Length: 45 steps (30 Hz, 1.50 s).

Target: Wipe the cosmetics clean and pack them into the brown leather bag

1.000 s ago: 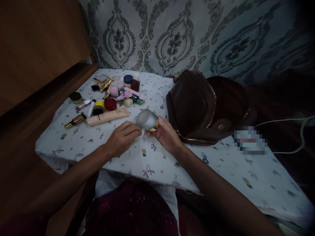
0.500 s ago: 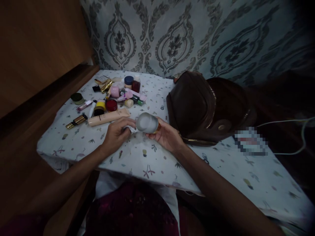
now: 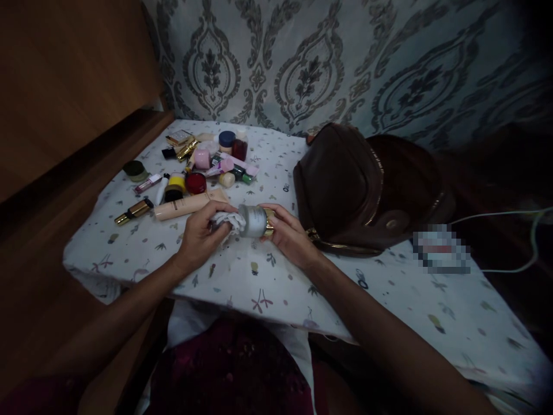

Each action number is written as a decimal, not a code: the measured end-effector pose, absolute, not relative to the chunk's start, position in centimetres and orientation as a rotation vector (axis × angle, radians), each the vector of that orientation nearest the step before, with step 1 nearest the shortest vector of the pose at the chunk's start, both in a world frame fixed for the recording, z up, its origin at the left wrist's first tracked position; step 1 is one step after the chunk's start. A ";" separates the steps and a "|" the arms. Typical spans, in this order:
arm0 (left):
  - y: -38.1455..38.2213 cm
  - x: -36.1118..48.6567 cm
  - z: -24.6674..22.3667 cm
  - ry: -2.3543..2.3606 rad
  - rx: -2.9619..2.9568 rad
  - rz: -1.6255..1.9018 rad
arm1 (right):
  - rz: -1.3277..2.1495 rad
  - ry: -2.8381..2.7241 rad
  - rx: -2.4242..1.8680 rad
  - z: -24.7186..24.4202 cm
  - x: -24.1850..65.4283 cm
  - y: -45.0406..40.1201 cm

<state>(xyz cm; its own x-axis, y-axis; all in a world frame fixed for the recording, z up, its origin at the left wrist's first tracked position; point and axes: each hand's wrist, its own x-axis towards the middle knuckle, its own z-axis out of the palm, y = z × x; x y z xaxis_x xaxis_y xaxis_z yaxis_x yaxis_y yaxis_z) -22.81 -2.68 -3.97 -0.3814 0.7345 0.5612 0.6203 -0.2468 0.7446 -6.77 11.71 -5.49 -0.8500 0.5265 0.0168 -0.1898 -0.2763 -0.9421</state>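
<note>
A frosted glass jar (image 3: pixel 253 221) with a gold lid lies sideways in the air over the front middle of the table. My right hand (image 3: pixel 286 233) grips it by the gold lid, fingers wrapped round. A crumpled white cloth (image 3: pixel 230 221) is pinched in my left hand (image 3: pixel 203 233), and it touches the jar's base. Just behind my left hand lies a long beige tube (image 3: pixel 185 206) on the patterned white tablecloth.
Several cosmetics, among them a red jar (image 3: pixel 196 183), a pink jar (image 3: pixel 201 159) and a gold lipstick (image 3: pixel 133 212), lie at the back left. A brown leather bag (image 3: pixel 337 184) stands right of my hands. A pale cable (image 3: pixel 501 213) runs at the far right.
The jar has turned from showing its base to lying side-on, so its gold lid now shows. More of the white cloth is visible in my left hand, against the jar.
</note>
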 end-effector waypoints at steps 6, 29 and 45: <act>-2.6 -23.1 -4.1 1.841 1.708 1.769 | 2.005 -1.743 -0.375 -6.2 -6.3 11.9; -2.3 -22.9 -4.5 1.931 1.754 1.441 | 2.027 -1.534 -0.388 -5.8 -6.5 11.7; -2.3 -22.8 -4.7 2.058 1.669 1.540 | 1.795 -1.851 -0.296 -6.1 -6.3 11.6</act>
<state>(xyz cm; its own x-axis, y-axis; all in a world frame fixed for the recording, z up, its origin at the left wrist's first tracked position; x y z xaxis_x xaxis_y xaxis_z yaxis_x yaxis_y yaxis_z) -22.83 -2.33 -4.74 -0.4045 0.7690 0.4949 0.6918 -0.0966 0.7156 -6.34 11.57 -6.09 -0.8303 0.5101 0.2243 -0.2084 0.0891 -0.9740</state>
